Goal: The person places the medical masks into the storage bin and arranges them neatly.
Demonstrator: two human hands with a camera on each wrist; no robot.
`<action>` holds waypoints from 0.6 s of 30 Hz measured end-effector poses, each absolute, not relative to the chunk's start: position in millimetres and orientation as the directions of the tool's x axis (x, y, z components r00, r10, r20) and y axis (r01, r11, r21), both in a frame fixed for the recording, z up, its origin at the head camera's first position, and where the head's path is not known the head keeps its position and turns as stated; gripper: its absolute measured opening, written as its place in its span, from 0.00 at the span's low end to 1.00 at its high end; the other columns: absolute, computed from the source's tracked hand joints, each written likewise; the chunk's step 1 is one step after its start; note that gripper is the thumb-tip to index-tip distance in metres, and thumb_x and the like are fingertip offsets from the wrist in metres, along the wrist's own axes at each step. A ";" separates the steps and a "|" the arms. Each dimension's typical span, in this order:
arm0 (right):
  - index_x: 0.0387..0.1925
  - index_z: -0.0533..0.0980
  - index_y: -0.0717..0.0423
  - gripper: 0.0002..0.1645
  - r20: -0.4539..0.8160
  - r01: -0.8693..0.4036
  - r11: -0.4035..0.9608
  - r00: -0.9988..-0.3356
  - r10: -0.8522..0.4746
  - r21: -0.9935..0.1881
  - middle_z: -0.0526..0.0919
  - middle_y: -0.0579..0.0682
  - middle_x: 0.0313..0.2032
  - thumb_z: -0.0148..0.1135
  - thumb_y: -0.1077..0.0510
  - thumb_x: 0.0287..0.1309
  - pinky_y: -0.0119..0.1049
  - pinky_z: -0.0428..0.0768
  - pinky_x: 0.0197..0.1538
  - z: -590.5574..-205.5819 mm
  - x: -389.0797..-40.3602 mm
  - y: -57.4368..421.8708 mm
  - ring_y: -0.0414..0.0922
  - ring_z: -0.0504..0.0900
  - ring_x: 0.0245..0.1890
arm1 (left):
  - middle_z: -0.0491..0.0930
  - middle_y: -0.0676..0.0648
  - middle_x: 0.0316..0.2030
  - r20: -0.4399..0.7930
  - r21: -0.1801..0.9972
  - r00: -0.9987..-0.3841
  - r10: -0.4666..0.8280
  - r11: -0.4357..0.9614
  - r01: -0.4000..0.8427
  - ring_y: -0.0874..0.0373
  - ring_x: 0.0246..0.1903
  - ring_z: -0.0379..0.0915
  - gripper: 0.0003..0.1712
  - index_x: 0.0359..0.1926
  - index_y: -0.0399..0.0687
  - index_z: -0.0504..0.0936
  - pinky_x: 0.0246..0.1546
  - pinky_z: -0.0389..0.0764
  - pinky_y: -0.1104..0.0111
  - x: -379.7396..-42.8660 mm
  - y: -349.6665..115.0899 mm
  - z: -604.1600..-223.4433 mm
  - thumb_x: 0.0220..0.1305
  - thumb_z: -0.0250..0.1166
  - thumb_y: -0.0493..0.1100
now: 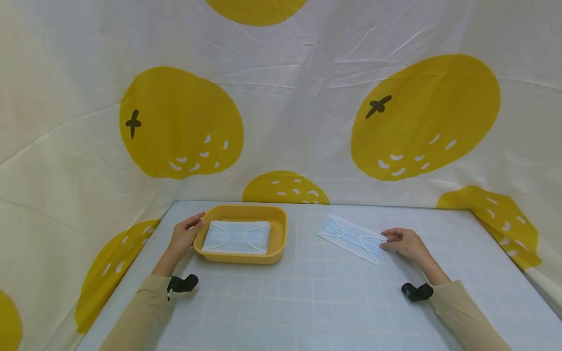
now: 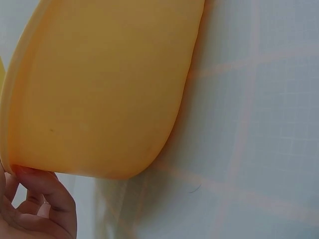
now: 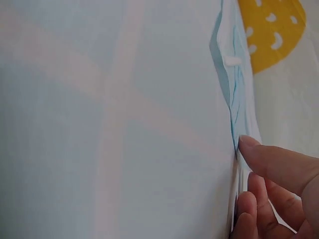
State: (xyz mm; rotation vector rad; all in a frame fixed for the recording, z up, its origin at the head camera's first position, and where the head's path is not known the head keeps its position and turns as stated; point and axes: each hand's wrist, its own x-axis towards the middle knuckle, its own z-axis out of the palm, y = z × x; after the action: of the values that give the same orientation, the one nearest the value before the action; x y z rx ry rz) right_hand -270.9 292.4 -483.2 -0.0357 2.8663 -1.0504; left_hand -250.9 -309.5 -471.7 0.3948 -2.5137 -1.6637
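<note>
On the left, a yellow plastic tray (image 1: 277,246) holds light-blue disposable face masks (image 1: 237,233) with white ear loops, lying flat. My left hand (image 1: 183,236) grips the tray's left end, thumb and fingers at the rim; the left wrist view shows curled fingers (image 2: 52,191) against the tray's outer wall (image 2: 99,99). To the right of the tray, a single face mask (image 1: 351,235) slants down to the right over the table. Its right end is pinched by my right hand (image 1: 406,243). Up close, the thumb (image 3: 279,162) presses on the pleated mask (image 3: 240,104), with fingertips on the other side.
A pale blue checked cloth covers the table (image 1: 303,302). Behind and at both sides hangs a white curtain (image 1: 298,122) with large yellow fruit prints, meeting the table's back edge. Black wrist cameras (image 1: 417,291) sit at both sleeves.
</note>
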 end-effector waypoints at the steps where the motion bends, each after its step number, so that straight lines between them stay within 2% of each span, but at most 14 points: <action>1: 0.51 0.77 0.66 0.28 -0.070 0.001 0.765 -0.996 -0.057 -0.645 0.82 0.53 0.33 0.70 0.52 0.52 0.39 0.72 0.39 -483.1 -270.5 292.4 0.48 0.76 0.35 | 0.67 0.39 0.62 -0.058 0.915 -0.961 -0.271 0.370 -0.159 0.63 0.44 0.67 0.29 0.69 0.49 0.67 0.32 0.78 0.79 -250.8 -309.3 -471.7 0.70 0.56 0.51; 7: 0.50 0.76 0.68 0.26 -0.050 -0.032 0.777 -0.995 -0.081 -0.629 0.81 0.51 0.30 0.67 0.54 0.55 0.35 0.70 0.37 -484.1 -269.2 291.9 0.46 0.73 0.33 | 0.67 0.39 0.61 -0.050 0.915 -0.962 -0.268 0.373 -0.151 0.60 0.45 0.67 0.29 0.69 0.49 0.67 0.33 0.78 0.80 -250.4 -308.5 -472.1 0.70 0.56 0.51; 14: 0.50 0.75 0.69 0.26 -0.086 0.022 0.781 -0.995 -0.041 -0.624 0.81 0.61 0.37 0.64 0.51 0.59 0.40 0.77 0.40 -480.9 -266.3 288.7 0.49 0.75 0.36 | 0.68 0.38 0.61 -0.042 0.917 -0.960 -0.275 0.371 -0.146 0.60 0.45 0.67 0.28 0.69 0.48 0.67 0.33 0.78 0.80 -249.6 -307.1 -471.7 0.70 0.56 0.50; 18: 0.50 0.75 0.70 0.25 -0.093 0.038 0.757 -0.995 -0.029 -0.653 0.82 0.63 0.39 0.64 0.53 0.60 0.38 0.81 0.39 -478.7 -263.5 285.8 0.47 0.78 0.34 | 0.68 0.38 0.61 -0.048 0.918 -0.959 -0.281 0.367 -0.154 0.60 0.44 0.67 0.28 0.68 0.48 0.67 0.33 0.78 0.80 -249.4 -306.6 -471.4 0.71 0.56 0.49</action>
State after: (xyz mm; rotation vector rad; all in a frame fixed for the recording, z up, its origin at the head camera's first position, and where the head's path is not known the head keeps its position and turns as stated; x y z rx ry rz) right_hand -263.5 285.8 -478.7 0.0073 2.8528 -1.0629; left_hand -249.4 -306.6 -471.4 0.3991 -2.4988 -1.6580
